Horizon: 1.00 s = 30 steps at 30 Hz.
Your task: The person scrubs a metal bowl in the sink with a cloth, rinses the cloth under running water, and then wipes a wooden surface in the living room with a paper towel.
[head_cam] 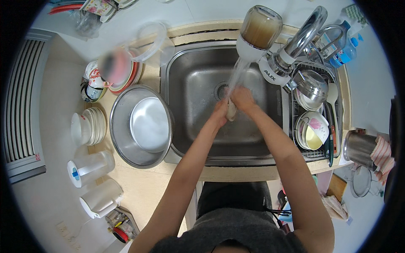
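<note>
Both my hands are over the stainless steel sink [196,126], near its drain, with a wet, light-coloured cloth [232,110] between them. My left hand [220,111] grips the cloth from the left. On the right, my right hand [242,98] closes around its upper part. Water [239,74] runs onto the hands from a white filter unit with a clear jar of brownish contents [261,28], fixed to the chrome faucet [305,33]. The fingers hide part of the cloth.
Left of the sink stand a large steel basin [121,126], stacked dishes [95,126], a clear plastic container [158,47] and two pitchers [95,167]. A wire dish rack [313,154] with bowls and utensils adjoins the sink's right side. Plastic bottles [343,53] stand behind the rack.
</note>
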### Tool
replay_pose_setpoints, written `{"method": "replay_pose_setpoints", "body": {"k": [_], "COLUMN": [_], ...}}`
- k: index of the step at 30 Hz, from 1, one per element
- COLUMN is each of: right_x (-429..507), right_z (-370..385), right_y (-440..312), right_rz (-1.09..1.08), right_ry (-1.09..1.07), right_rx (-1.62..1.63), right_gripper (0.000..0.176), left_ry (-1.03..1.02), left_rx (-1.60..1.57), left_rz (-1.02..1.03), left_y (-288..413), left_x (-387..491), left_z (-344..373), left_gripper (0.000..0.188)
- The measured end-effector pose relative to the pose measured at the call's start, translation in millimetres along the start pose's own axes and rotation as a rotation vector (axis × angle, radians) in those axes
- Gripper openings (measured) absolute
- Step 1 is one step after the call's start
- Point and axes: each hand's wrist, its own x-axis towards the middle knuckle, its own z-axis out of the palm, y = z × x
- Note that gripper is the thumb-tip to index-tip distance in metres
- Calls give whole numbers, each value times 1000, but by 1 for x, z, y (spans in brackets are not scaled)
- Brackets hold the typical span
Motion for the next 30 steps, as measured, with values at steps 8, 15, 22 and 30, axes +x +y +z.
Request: {"method": "replay_pose_setpoints", "body": {"k": [8,15,22,30], "right_x": [-23,-6,-13,-14], "right_z": [-69,-75,-83,-81], "right_y": [-2,4,1,9], "right_rz": [-399,-17,352,373], "right_ry": [-17,-161,-114,-105], "right_rx": [303,580,1639,1481], "right_gripper": [24,29,33,39], "left_ry": [237,-25,-140,172], "left_rx": [580,687,-198,561], "left_rz": [458,59,207,495], "left_y": [21,14,-1,10], "left_x": [-16,-21,-21,-48], "left_z": [-47,-70,-61,-19], "left_gripper": [56,56,53,47]}}
